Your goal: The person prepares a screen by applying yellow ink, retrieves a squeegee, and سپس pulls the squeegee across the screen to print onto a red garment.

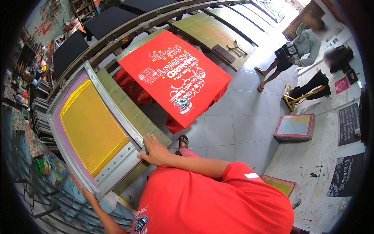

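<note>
A silk-screen frame [90, 66] with a grey metal rim lies tilted over the green board at my left. Its mesh [87, 128] is yellow-brown inside a purple border, with bright yellow ink along the edges. A pale bar with a row of bolts [117, 160] crosses its near end. My right hand [156, 151] is closed on the frame's near right corner. Down at the near left corner, my left hand [89, 195] grips the rim, its fingers partly hidden. Beyond, a red T-shirt [156, 66] with white, yellow and grey print is stretched over the neighbouring board.
Green boards [214, 29] line a long rail [128, 24]; one bears a dark slab [224, 53]. Black shirts [70, 52] lie across it. A person [304, 46] stands at far right. Framed screens [295, 126] lean by the right wall. A green container [41, 167] stands left.
</note>
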Action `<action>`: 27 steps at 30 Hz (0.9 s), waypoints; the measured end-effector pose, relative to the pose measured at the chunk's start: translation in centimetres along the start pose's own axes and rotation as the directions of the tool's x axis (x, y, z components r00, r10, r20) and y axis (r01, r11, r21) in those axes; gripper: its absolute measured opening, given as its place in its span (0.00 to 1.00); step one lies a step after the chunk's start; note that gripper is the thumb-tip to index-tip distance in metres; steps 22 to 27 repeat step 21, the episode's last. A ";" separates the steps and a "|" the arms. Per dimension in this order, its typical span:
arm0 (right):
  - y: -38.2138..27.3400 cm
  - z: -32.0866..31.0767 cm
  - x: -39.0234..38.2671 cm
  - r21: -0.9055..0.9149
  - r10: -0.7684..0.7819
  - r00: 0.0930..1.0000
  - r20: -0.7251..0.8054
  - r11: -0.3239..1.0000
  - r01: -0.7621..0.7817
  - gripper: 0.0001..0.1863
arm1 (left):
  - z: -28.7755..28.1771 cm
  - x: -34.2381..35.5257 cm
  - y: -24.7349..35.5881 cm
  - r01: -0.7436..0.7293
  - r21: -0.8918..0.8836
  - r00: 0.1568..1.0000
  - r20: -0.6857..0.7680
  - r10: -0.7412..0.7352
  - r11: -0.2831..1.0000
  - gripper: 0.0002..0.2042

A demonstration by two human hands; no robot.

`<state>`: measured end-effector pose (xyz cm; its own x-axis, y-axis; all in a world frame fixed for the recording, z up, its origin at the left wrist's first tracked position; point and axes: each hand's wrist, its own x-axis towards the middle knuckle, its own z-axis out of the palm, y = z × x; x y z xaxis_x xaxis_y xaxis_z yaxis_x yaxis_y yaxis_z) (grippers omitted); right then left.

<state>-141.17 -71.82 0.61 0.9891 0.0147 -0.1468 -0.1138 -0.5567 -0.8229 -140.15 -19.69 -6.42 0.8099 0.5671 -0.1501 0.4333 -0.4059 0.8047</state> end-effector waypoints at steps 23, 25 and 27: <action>32.2 -53.9 15.1 -0.595 0.170 0.838 -0.518 0.633 -0.496 0.56 | 5.0 -12.7 15.1 -0.190 0.092 0.879 -0.428 0.211 0.977 0.32; 32.2 -53.9 15.1 -0.595 0.170 0.838 -0.518 0.633 -0.496 0.56 | 5.0 -12.7 15.1 -0.190 0.092 0.879 -0.428 0.211 0.977 0.32; 32.2 -53.9 15.1 -0.595 0.170 0.838 -0.518 0.633 -0.496 0.56 | 5.0 -12.7 15.1 -0.190 0.092 0.879 -0.428 0.211 0.977 0.32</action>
